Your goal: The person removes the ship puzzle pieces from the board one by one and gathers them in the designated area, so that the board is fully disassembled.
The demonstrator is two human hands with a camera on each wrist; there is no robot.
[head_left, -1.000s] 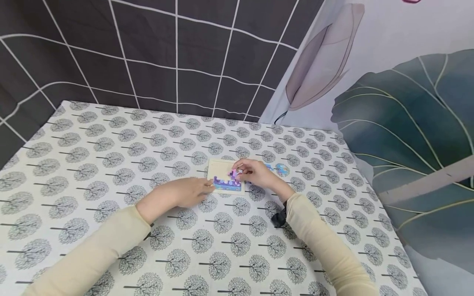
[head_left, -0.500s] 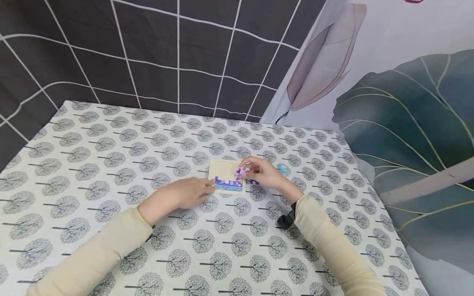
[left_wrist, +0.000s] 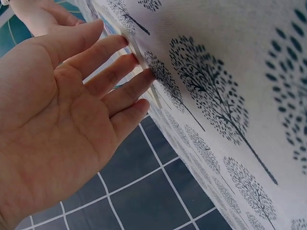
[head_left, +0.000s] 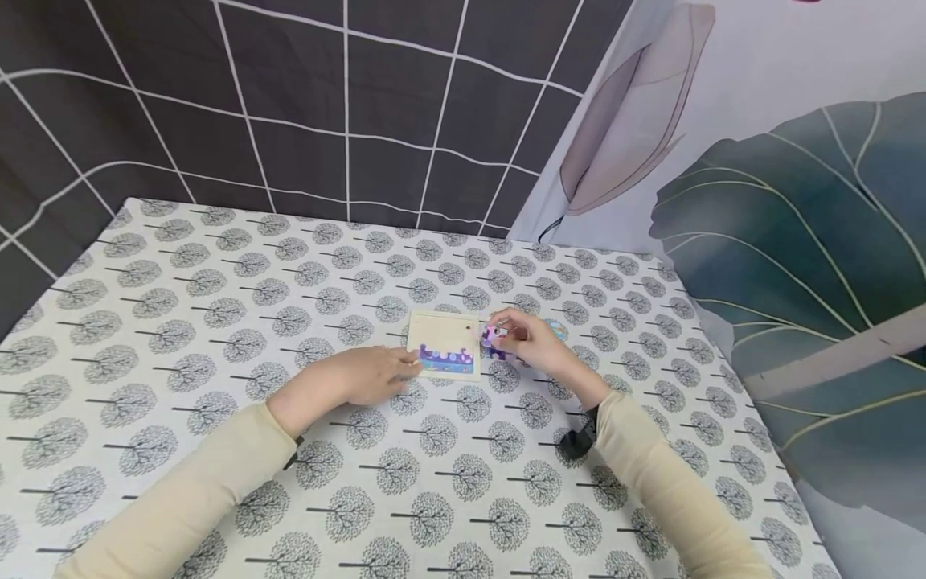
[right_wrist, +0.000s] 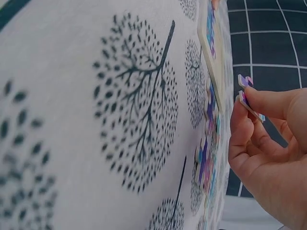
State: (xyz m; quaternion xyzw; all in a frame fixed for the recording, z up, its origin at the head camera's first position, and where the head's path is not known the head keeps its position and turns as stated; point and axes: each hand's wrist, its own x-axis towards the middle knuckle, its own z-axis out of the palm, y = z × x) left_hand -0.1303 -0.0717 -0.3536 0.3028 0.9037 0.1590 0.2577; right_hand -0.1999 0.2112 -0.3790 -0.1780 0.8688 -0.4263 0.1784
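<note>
A shallow cream puzzle tray point(head_left: 434, 326) lies on the tablecloth, with joined purple and blue pieces point(head_left: 450, 364) along its near side. My left hand point(head_left: 372, 376) touches the tray's left edge; its fingers are nearly straight in the left wrist view. Just right of the tray, my right hand point(head_left: 537, 344) pinches a pink and purple jigsaw piece point(right_wrist: 243, 80) between thumb and fingers. In the right wrist view this piece is seen edge-on, raised off the cloth and partly covered by the thumb.
More loose jigsaw pieces point(right_wrist: 206, 160) lie on the cloth right of the tray, partly behind the right hand in the head view. A tree-print tablecloth point(head_left: 304, 515) covers the table. Behind it hangs a dark gridded curtain point(head_left: 289, 96).
My right hand has moved right, from over the tray to beside it, with the jigsaw piece still pinched. The left hand has stayed at the tray's left edge.
</note>
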